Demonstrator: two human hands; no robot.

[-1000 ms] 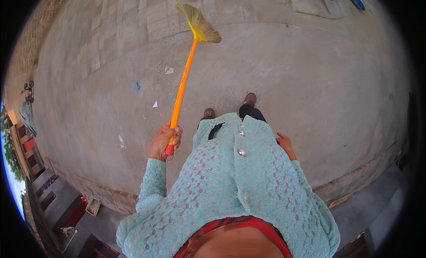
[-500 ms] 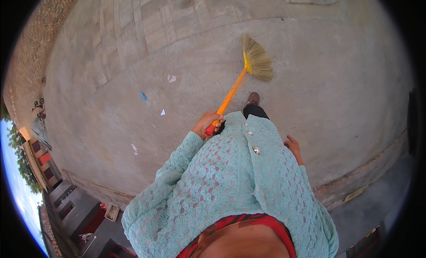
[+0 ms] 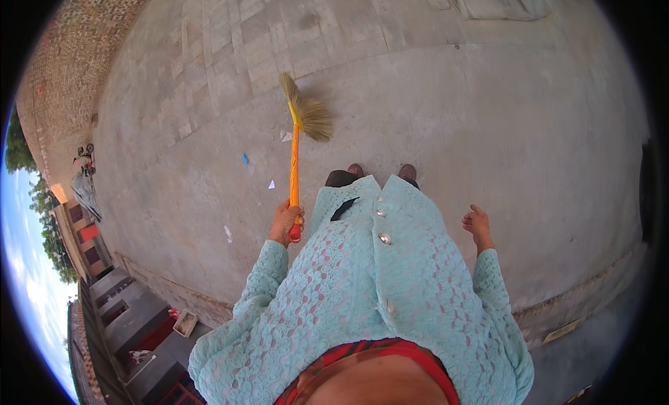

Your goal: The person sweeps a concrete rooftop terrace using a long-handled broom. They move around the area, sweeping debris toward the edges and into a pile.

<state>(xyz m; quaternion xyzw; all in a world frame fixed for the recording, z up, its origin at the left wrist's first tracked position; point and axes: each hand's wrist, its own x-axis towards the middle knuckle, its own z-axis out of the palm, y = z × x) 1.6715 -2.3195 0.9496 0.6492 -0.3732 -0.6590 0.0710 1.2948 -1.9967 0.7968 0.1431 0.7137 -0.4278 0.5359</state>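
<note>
My left hand (image 3: 284, 222) is closed around the red-ended grip of a broom (image 3: 294, 168) with an orange handle. The handle points away from me, and its fan of straw bristles (image 3: 313, 119) reaches the concrete, tilted to the right. A pale paper scrap (image 3: 286, 136) lies beside the base of the bristles. Left of the handle are a small blue scrap (image 3: 244, 159) and a white scrap (image 3: 271, 185). Another whitish scrap (image 3: 228, 234) is nearer, left of my hand. My right hand (image 3: 478, 224) hangs at my right side, loosely open and holding nothing.
Concrete ground (image 3: 418, 112) spreads ahead, with a grey sheet (image 3: 498, 2) at the far edge. A brick wall (image 3: 83, 56) and a covered wheeled thing (image 3: 85, 185) stand on the left. Low ledges (image 3: 178, 286) run on both sides near me. A shallow box (image 3: 185, 324) is at lower left.
The broom has swung left with my left hand, its bristles coming from the right to near the pale scrap. My right hand has moved out from my side. Both shoes now show.
</note>
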